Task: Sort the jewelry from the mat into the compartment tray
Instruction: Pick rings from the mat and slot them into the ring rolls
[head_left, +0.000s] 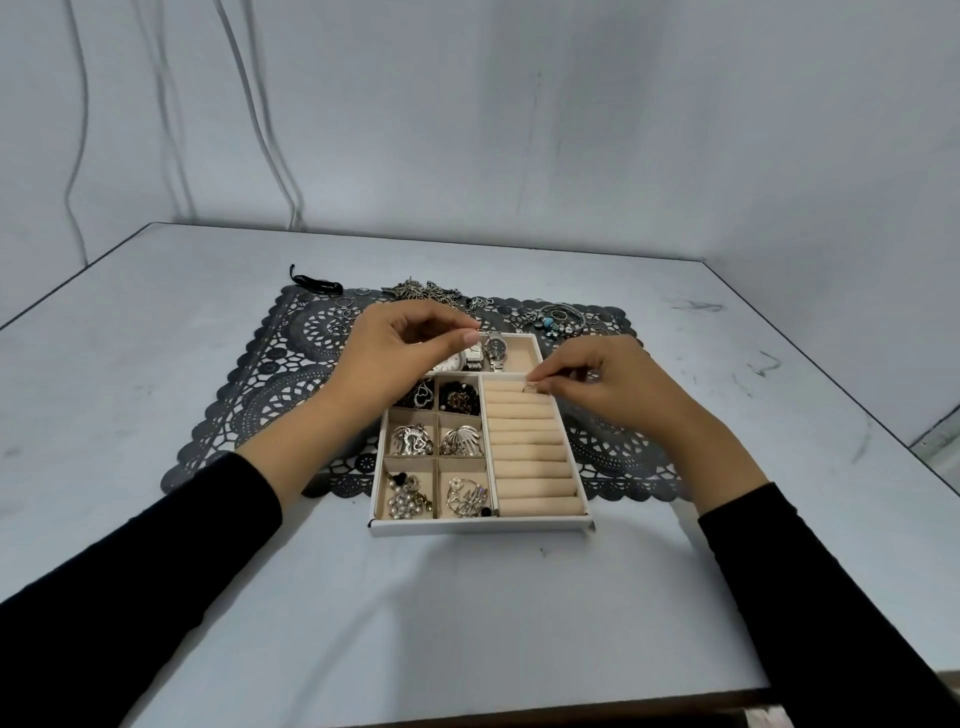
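The right hand (608, 387) pinches a small silver ring (530, 386) between thumb and forefinger at the farthest beige roll of the white-rimmed, beige-lined compartment tray (478, 526). The left hand (410, 353) pinches a thin silver piece (483, 331), too small to identify, above the silver watches (493, 349) in the far compartment. The step appears to be seating the ring; next it needs pressing into the slot, then letting go. Loose silver rings (345, 307), tangled chains (422, 291) and bracelets (560, 316) wait along the far edge of the dark grey lace mat (260, 379), with pale grey table (467, 623) around for reaching.

The left hand (405, 348) hides part of a watch (457, 362).
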